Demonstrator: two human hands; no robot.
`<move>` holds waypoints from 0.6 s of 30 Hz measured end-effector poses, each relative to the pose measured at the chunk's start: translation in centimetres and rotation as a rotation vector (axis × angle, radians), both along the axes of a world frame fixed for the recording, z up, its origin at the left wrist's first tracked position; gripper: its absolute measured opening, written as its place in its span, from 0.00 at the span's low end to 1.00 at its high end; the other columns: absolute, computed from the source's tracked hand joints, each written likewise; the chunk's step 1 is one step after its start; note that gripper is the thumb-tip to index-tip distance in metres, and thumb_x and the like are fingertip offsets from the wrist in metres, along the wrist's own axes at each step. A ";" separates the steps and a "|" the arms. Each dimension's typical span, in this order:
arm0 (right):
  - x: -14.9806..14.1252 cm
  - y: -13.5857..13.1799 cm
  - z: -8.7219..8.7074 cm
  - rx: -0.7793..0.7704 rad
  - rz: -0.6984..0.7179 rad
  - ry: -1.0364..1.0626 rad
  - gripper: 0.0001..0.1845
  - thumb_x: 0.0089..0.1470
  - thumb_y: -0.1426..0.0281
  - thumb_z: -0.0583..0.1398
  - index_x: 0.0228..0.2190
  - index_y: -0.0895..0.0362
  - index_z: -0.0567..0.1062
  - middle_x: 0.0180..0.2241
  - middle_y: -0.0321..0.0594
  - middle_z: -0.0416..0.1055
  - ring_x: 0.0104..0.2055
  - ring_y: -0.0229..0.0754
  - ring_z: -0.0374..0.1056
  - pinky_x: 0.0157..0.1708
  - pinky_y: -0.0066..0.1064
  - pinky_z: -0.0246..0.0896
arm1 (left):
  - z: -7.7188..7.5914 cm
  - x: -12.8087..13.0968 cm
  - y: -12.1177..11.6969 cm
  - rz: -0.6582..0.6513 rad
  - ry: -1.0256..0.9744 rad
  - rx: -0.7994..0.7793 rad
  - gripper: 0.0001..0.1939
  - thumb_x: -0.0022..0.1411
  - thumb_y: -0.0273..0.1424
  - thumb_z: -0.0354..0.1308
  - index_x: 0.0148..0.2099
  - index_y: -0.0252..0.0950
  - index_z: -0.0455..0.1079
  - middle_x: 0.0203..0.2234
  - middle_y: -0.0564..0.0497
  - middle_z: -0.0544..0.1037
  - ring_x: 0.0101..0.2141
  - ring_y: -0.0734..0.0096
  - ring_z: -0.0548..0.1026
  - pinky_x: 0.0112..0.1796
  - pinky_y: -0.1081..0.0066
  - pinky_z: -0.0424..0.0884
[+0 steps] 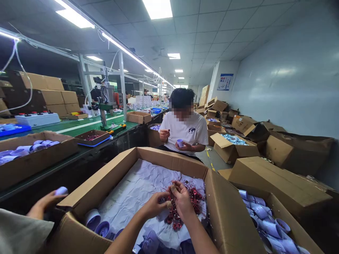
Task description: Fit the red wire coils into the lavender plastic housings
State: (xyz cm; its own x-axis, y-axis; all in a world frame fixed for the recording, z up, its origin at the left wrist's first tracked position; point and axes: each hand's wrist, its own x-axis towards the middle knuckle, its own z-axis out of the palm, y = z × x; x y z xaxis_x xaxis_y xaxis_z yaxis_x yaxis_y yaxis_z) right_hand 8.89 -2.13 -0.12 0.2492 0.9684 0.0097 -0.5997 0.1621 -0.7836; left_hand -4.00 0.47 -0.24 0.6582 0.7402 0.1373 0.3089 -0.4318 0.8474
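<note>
Red wired parts (195, 195) point various ways; left hand (155, 204), right hand (182, 200) curled, grip unclear

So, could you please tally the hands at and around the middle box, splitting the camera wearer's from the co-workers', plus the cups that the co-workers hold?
Wearer's hands: 2 (left hand, right hand)
Co-workers' hands: 3
Held cups: 2
Total: 7
</note>
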 end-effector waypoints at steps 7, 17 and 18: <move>0.6 -0.5 0.2 0.061 -0.143 -0.376 0.19 0.36 0.58 0.68 0.26 0.56 0.70 0.23 0.35 0.71 0.29 0.40 0.68 0.33 0.31 0.63 | -0.2 0.0 -0.2 0.094 0.192 0.227 0.17 0.62 0.40 0.45 0.31 0.36 0.68 0.28 0.48 0.75 0.30 0.68 0.68 0.34 0.71 0.63; 0.3 -1.3 0.3 0.072 -0.098 -0.770 0.14 0.45 0.57 0.62 0.27 0.57 0.73 0.26 0.41 0.75 0.31 0.44 0.71 0.33 0.34 0.65 | -1.2 0.2 -0.3 0.103 0.413 0.361 0.14 0.62 0.37 0.47 0.36 0.35 0.70 0.31 0.44 0.76 0.34 0.62 0.72 0.35 0.69 0.64; 0.6 -1.1 0.0 0.056 -0.066 -0.759 0.16 0.44 0.57 0.62 0.30 0.57 0.74 0.29 0.43 0.76 0.34 0.46 0.72 0.36 0.35 0.66 | -1.4 0.1 -0.2 0.104 0.413 0.356 0.14 0.62 0.37 0.47 0.35 0.35 0.70 0.31 0.44 0.76 0.34 0.62 0.72 0.35 0.69 0.64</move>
State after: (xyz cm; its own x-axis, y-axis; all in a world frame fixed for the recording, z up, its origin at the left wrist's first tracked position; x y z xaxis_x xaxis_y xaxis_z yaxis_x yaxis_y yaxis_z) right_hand 9.51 -3.27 -0.16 0.2114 0.9448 0.2501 0.1124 0.2307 -0.9665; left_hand -3.86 0.26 -1.59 0.6361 0.7594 0.1369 0.6410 -0.6188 0.4541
